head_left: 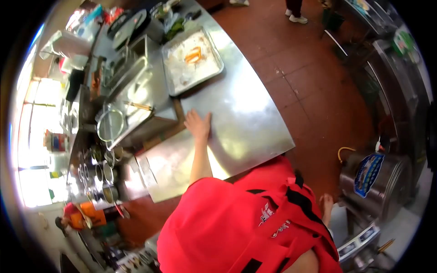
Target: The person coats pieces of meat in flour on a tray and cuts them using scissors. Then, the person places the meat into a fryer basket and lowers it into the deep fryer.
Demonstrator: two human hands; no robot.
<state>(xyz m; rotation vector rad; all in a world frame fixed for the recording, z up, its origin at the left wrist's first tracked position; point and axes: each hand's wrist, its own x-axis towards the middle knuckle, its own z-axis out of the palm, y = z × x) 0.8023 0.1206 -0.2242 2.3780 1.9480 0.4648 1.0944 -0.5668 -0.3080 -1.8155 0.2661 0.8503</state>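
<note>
My left hand (198,124) lies palm down on the steel worktable (246,132), fingers spread and holding nothing. Just beyond it sits a metal tray (219,68) with whitish residue or wrap and some orange pieces (193,55) on it. My right hand (326,204) hangs low at my side, partly behind the red apron (214,218). Its fingers are too small and covered to read. It is near a pale surface beside a large steel drum-like container (373,179).
A round mesh strainer (110,125) and wooden sticks (139,106) lie by a steel basin (159,119) left of my hand. Several pots hang or stand further left. A person in an orange top (87,215) stands far off. Another person's shoe (298,19) shows on the tiled floor (318,100).
</note>
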